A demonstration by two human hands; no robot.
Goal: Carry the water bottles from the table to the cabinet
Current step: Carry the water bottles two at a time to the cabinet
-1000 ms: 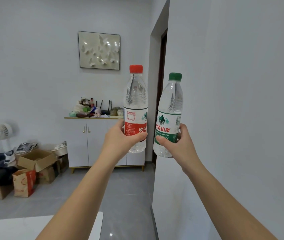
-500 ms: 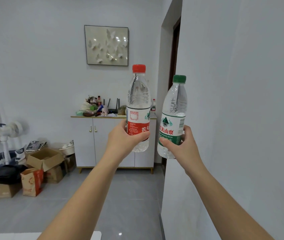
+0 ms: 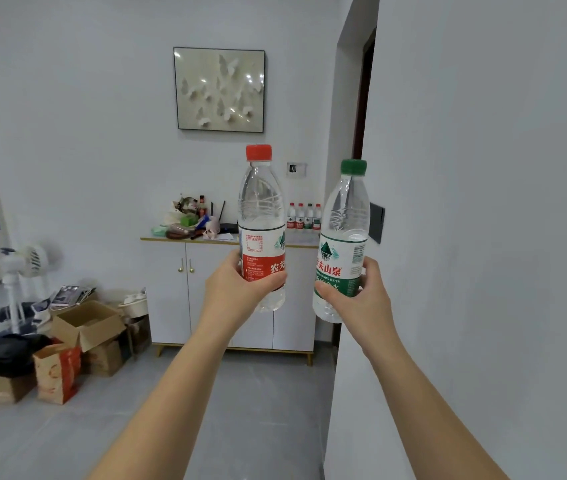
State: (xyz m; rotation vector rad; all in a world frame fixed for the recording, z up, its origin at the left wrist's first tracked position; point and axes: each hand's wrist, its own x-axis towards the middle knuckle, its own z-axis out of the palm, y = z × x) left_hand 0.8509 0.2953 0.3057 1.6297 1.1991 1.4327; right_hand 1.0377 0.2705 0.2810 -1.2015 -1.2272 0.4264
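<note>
Closer now, the cabinet (image 3: 171, 289) lies straight ahead, well apart from both hands. The left hand (image 3: 233, 289) grips the upright red-capped bottle (image 3: 261, 216). The right hand (image 3: 365, 299) grips the upright green-capped bottle (image 3: 344, 244), about equally near.

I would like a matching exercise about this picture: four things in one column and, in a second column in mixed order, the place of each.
Things:
1. red-capped bottle
2. green-capped bottle
3. row of small bottles
4. open cardboard box

Places:
a. on the floor
b. gripped in the left hand
c. on top of the cabinet
d. gripped in the right hand

Pairs: 1-b, 2-d, 3-c, 4-a.
</note>
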